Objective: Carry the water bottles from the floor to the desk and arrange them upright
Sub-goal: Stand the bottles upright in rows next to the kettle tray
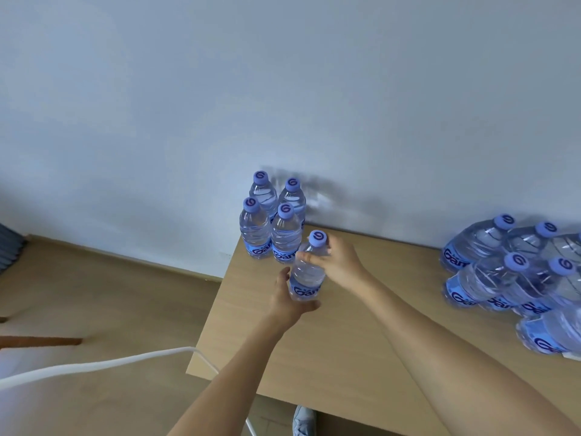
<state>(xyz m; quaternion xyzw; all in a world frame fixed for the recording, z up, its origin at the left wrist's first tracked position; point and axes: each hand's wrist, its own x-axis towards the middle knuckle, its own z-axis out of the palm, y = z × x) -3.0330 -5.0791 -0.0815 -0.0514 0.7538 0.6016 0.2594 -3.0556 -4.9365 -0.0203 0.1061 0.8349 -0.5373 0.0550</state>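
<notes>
A: What lay nearest the camera?

B: A grey shoe (303, 420) on the wooden floor (110, 303), just below the near edge of the surface (330, 350), and a white cable (94, 365) running in from the left.

A: And the hands?

B: Both arms reached forward over the surface. The left hand (287, 302) cupped the lower part of a water bottle (308, 275), its fingers curled round the label. The right hand (336, 262) gripped the same bottle higher up, fingers wrapped near the neck just under the blue cap.

A: Was that bottle standing?

B: It was upright or nearly so. I could not tell whether its base touched the surface, since the left hand hid it.

A: What stood beyond it?

B: Four upright bottles (270, 221) in a tight square at the far left corner, against the pale wall (283, 89), just beside the held one.

A: Anything else?

B: At the right edge, well apart, a cluster of bottles (515, 272) packed close together.
</notes>
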